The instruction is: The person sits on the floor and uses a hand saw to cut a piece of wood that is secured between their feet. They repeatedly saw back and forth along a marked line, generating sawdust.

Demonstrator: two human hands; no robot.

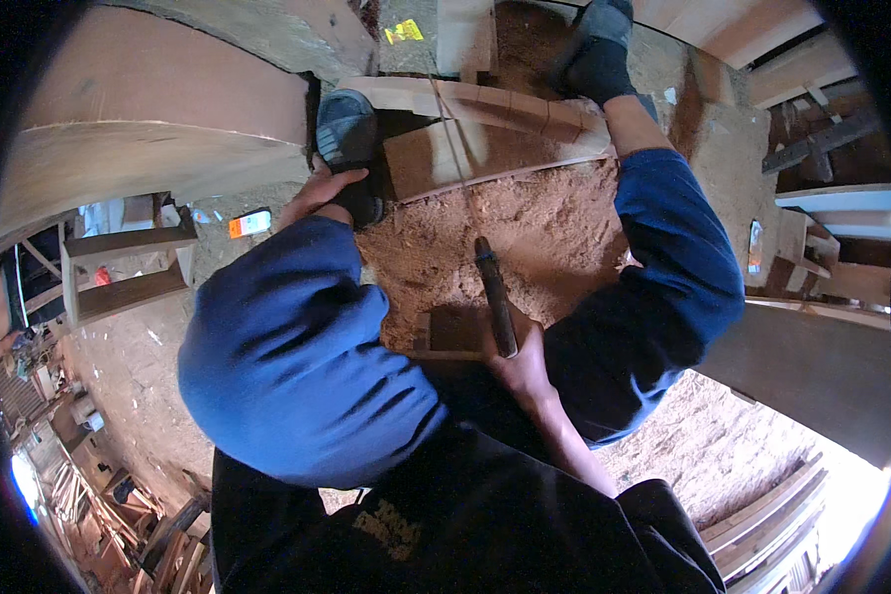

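Head view: right hand (521,368) grips a dark chisel (496,295), tip raised over sawdust (525,228); left hand (319,194) lies spread by the shoe (346,129), bracing the plank (485,148) underfoot.

matt wooden tool handle (495,297), rough wooden block (485,148), powdery sawdust (544,218).

Right hand (521,366) fingers closed in grip; left hand (319,193) resting by knee, fingers loosely curled.
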